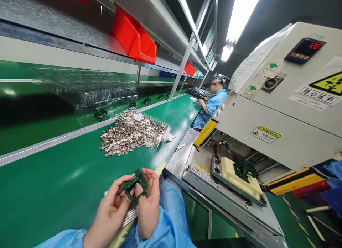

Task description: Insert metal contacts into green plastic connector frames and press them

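A dark green plastic part (139,179) with an opening in its middle is held up between both hands, above the near edge of the green table. My left hand (110,209) pinches its left side with fingers and thumb. On the other side, my right hand (150,201) grips it, with the thumb laid over its front. A large pile of small metal pieces (125,134) lies beyond the hands, partly in and around a clear tray (164,134). Another dark green part (245,169) sits on a cream fixture (232,177) in the machine at the right.
The machine (288,109) with a display stands at the right. Several green parts, one of them here (147,100), stand behind the metal rail (61,139) near clear trays (93,88). A red bin (133,38) rests on the shelf. A person in blue (213,102) sits farther along.
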The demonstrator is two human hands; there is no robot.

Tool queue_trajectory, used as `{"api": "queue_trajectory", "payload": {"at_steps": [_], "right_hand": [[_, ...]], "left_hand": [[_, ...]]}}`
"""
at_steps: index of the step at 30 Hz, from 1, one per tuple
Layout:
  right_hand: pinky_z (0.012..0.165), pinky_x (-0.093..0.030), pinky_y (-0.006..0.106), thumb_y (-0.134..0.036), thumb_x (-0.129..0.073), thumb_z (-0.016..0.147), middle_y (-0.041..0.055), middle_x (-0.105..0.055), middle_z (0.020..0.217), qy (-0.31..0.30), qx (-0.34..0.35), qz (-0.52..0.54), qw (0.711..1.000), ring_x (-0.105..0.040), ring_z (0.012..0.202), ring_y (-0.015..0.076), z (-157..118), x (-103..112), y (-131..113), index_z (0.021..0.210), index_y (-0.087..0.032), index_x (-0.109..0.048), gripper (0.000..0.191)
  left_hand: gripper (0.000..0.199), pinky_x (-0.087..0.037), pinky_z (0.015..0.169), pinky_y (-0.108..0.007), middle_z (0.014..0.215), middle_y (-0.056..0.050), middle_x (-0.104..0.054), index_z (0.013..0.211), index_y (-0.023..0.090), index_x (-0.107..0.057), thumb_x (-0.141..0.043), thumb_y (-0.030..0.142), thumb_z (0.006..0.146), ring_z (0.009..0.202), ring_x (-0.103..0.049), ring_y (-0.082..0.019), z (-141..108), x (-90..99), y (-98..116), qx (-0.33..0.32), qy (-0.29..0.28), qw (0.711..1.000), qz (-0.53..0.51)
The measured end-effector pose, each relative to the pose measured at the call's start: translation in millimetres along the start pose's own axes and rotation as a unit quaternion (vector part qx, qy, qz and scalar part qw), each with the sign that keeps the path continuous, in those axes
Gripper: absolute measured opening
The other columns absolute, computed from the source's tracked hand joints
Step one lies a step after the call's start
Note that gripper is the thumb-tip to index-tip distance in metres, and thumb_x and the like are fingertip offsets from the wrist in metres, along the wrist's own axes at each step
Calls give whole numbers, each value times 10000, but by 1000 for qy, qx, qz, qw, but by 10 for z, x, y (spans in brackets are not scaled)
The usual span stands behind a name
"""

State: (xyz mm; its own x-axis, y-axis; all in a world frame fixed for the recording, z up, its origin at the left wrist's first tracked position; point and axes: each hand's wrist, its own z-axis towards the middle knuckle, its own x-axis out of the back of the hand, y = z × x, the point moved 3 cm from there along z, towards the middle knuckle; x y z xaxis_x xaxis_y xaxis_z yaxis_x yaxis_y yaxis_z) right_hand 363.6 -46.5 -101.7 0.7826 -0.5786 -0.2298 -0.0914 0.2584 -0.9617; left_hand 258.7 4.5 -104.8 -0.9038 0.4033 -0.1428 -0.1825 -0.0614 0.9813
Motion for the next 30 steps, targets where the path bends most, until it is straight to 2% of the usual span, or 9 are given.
{"api": "queue_trajectory", "payload": {"at_steps": [4, 7, 10, 14, 16, 19, 23, 26, 30], "right_hand": [[1012, -446, 433, -407, -757, 753, 98, -463, 1389, -144, 92, -133, 976, -478, 1233, 299, 8, 231, -373, 1402, -288, -404, 748], [1103, -329, 449, -438, -789, 727, 84, -488, 1382, -178, 210, -195, 942, -428, 1280, 301, -19, 552, -753, 1409, -297, -414, 791], [963, -460, 370, -521, -784, 695, 86, -616, 1195, -129, 214, -203, 947, -574, 1083, 264, -74, 1016, -1043, 1305, -262, -530, 709], [861, -503, 340, -552, -809, 642, 89, -629, 1149, -6, 189, -202, 961, -608, 1001, 254, -294, 1924, -1299, 1218, -238, -570, 698], [884, -503, 355, -462, -811, 693, 99, -594, 1219, 129, 205, -193, 951, -587, 1073, 260, -469, 2486, -1411, 1241, -248, -538, 649], [954, -472, 394, -304, -802, 728, 116, -539, 1297, 333, 254, -197, 887, -528, 1184, 264, -709, 3241, -1579, 1255, -230, -504, 610], [960, -463, 417, -271, -794, 703, 133, -563, 1253, 387, 270, -224, 853, -528, 1178, 266, -697, 3741, -1767, 1233, -195, -489, 616], [887, -499, 379, -292, -778, 699, 137, -574, 1221, 348, 268, -243, 865, -549, 1137, 262, -447, 3807, -1871, 1212, -186, -480, 603], [812, -504, 311, -289, -797, 674, 108, -576, 1208, 300, 230, -318, 870, -548, 1120, 239, 68, 3711, -1955, 1231, -185, -473, 653]], "left_hand": [[423, -580, 765, -269, 986, -55, -697, 1106, 286, -602, -736, 367, 713, 835, -690, -218, 57, 48, 121, 13, -65, 998, 15], [436, -580, 762, -291, 1000, -69, -697, 1127, 270, -608, -725, 385, 723, 849, -683, -242, 90, -152, 282, 25, -169, 983, 69], [446, -574, 764, -298, 1088, -79, -674, 1214, 271, -560, -630, 437, 806, 913, -665, -245, 100, -608, 470, 46, -326, 938, 106], [620, -539, 878, -334, 1217, -88, -617, 1370, 271, -402, -627, 439, 818, 1055, -621, -245, 219, -1539, 688, 26, -538, 828, 153], [656, -470, 997, -372, 1312, -95, -557, 1360, 246, -415, -658, 450, 786, 1189, -544, -265, 361, -2114, 750, -63, -543, 817, 185], [743, -346, 1107, -440, 1420, -137, -452, 1353, 176, -424, -675, 491, 729, 1310, -427, -301, 548, -3006, 745, -191, -474, 833, 211], [838, -390, 1068, -465, 1329, -191, -532, 1340, 119, -429, -723, 459, 633, 1247, -500, -330, 602, -3869, 637, -191, -451, 847, 208], [858, -516, 919, -466, 1113, -167, -642, 1307, 108, -449, -697, 534, 606, 1031, -640, -317, 582, -3996, 656, -138, -424, 876, 182], [895, -550, 891, -412, 1031, -54, -680, 1251, 229, -530, -701, 663, 487, 1025, -646, -284, 725, -3479, 664, -108, -375, 903, 180]]}}
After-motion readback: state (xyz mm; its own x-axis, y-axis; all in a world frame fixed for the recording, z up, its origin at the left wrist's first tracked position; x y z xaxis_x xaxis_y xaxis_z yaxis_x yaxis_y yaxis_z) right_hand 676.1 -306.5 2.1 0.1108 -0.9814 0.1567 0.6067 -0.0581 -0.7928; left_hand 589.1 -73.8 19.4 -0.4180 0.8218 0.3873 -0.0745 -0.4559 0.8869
